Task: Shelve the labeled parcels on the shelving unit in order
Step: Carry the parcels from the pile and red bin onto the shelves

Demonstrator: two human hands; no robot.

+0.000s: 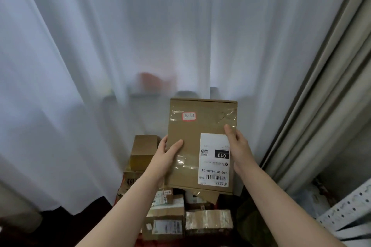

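Observation:
A flat brown cardboard parcel (192,130) is held up in front of me, above a pile of parcels. It carries a small red-edged handwritten sticker (189,116) near its top and a white shipping label (213,163), upside down, at its lower right. My left hand (167,151) grips its left edge, thumb on the front face. My right hand (237,146) grips its right edge, thumb laid over the label's top corner.
Below lie several taped cardboard parcels (166,220), with a small brown box (143,151) stacked at the left. White sheer curtains (120,46) fill the background, a beige drape (321,106) hangs right. A perforated white shelving rail (349,210) shows at the lower right.

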